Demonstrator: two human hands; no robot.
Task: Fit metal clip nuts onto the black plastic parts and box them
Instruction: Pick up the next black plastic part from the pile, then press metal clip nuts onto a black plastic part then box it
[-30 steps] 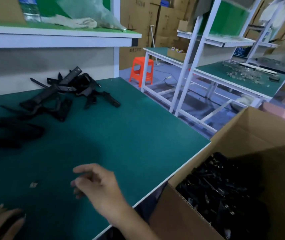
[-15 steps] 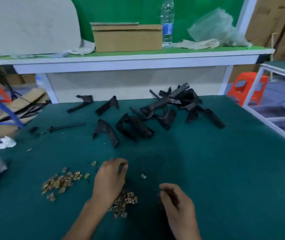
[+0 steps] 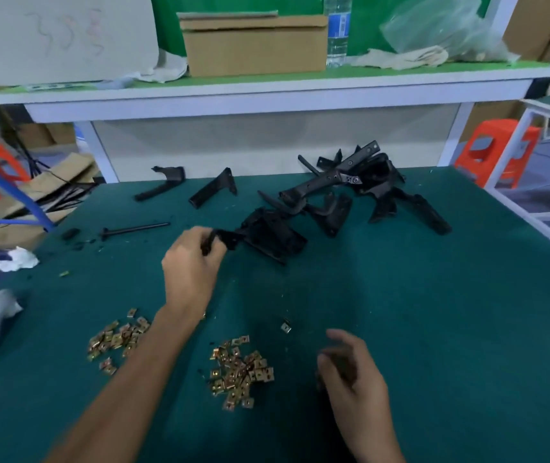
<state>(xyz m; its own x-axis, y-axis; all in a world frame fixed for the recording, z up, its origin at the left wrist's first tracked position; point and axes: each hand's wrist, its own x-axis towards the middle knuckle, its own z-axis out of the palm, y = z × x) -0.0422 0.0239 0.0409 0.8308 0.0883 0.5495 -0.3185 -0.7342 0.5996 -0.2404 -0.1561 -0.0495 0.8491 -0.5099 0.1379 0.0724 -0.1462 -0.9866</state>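
Observation:
My left hand (image 3: pixel 192 265) reaches forward over the green mat (image 3: pixel 434 329) and grips the end of a black plastic part (image 3: pixel 225 237) at the near edge of a heap of black plastic parts (image 3: pixel 340 198). My right hand (image 3: pixel 355 375) hovers low over the mat at the right, fingers loosely curled, with nothing seen in it. A pile of brass-coloured clip nuts (image 3: pixel 240 374) lies between my hands. A second clip nut pile (image 3: pixel 116 340) lies left of my forearm, and a single clip nut (image 3: pixel 286 327) lies near my right hand.
Two separate black parts (image 3: pixel 163 185) (image 3: pixel 215 188) and a thin black rod (image 3: pixel 135 228) lie at the back left. A shelf (image 3: pixel 267 91) carries a cardboard box (image 3: pixel 253 45) and a water bottle (image 3: pixel 337 28). Cardboard scraps with a blue tube (image 3: pixel 10 208) crowd the left edge.
The view swung from the carton of parts on the right back to the table. My left hand went from the clip nuts forward and took hold of a black part.

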